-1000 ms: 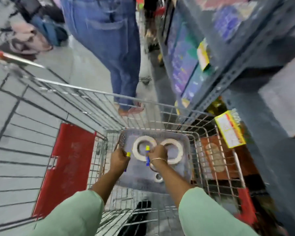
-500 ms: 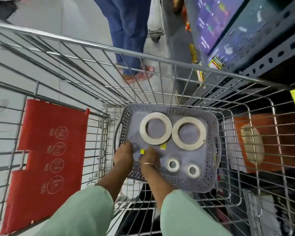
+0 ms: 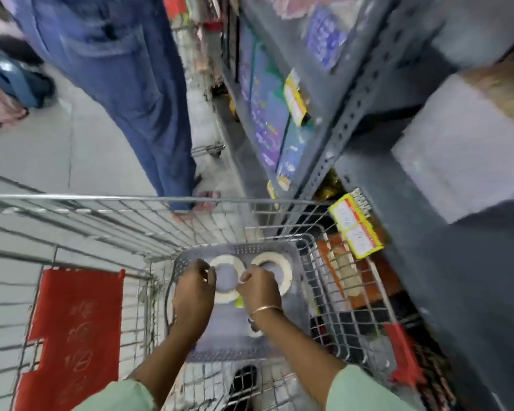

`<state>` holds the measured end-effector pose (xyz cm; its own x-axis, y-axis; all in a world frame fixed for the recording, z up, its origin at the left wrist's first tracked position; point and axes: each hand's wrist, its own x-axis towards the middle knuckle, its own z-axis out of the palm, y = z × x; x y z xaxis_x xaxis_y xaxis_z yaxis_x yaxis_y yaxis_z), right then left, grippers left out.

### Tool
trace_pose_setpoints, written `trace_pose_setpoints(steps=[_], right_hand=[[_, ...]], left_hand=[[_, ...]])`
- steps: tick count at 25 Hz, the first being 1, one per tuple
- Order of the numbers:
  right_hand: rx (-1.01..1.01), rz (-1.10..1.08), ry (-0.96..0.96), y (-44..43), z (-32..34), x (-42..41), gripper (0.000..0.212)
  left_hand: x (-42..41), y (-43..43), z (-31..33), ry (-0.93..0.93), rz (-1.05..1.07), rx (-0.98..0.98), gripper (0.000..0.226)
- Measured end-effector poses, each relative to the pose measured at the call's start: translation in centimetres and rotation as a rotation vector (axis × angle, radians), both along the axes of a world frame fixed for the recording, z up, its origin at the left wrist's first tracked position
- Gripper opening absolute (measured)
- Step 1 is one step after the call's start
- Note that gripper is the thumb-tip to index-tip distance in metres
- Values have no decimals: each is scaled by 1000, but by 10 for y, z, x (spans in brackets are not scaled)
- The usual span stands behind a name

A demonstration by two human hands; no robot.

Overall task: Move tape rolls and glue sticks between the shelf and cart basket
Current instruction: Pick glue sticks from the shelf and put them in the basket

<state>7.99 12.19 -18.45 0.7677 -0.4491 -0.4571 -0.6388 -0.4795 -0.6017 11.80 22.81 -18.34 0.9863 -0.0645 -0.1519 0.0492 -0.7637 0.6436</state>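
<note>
L hand point(image 3: 194, 287) & R hand point(image 3: 260, 287): fingers curled over two white flat tape rolls point(image 3: 275, 264) in grey perforated plastic basket point(image 3: 247, 250); grip unclear, blurred.

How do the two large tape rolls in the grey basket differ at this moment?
The left tape roll is reached by both hands: the left hand at its left rim, the right hand at its right rim. The right tape roll is touched, if at all, only by the right hand, which covers its near left part. Both are whitish rings lying flat in the grey basket.
</note>
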Motion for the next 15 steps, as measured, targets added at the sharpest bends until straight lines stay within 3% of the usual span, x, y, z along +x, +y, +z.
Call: trace_pose_setpoints(steps=[2,5,8,11,15], right_hand=[[-13,-92,-182,-26,57,-21,16],[-120,-224,-438,-75,134,-67,11],[-230,-403,-531,-144,190,-125,11],[-366,-610,-482,-219,219,-200,17],[-426,-800,-322,-279,225,-288,14]], left_hand=[[-18,-41,49,-120,-58,-171,19],[-61,-115,113,-151,-217,-484,35],[-98,-185,169,-112,-377,-668,32],[-134,-243,191,-30,-516,-592,28],[-189,-303,171,125,-759,-410,36]])
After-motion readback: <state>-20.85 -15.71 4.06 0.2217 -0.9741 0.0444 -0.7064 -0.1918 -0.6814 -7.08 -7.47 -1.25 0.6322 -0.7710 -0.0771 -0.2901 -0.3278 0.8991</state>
